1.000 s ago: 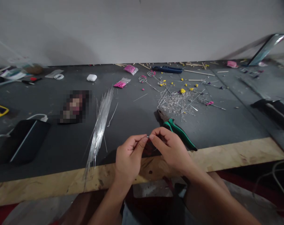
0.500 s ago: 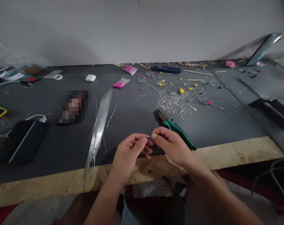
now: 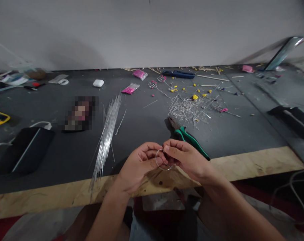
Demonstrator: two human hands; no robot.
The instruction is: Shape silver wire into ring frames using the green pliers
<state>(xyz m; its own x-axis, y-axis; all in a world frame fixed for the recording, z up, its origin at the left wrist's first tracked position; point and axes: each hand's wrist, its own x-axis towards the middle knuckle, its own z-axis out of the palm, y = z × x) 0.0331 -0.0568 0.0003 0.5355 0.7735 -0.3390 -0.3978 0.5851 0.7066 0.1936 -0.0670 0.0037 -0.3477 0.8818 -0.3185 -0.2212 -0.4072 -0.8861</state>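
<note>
Between my two hands is a thin silvery wire ring (image 3: 160, 168), held over the table's front edge. My left hand (image 3: 141, 163) pinches the ring's left side with thumb and fingers. At its top right, my right hand (image 3: 184, 157) grips the wire between thumb and forefinger; part of the ring is hidden behind the fingers. Green-handled pliers (image 3: 192, 140) lie just beyond my right hand, jaws pointing away. To the left of my hands rests a bundle of straight wires (image 3: 107, 130), with a short twisted wire (image 3: 121, 122) beside it.
A heap of wire offcuts (image 3: 184, 108) lies beyond the pliers, with yellow lumps (image 3: 195, 97) around it. Farther back are pink packets (image 3: 130, 88), wire pieces with round heads (image 3: 152, 84) and a dark blue tool (image 3: 178, 74). A black device (image 3: 28, 150) sits at left.
The wire ring has turned to face me, so more of its loop shows. My left thumb has moved down along it, and the right hand has shifted slightly.
</note>
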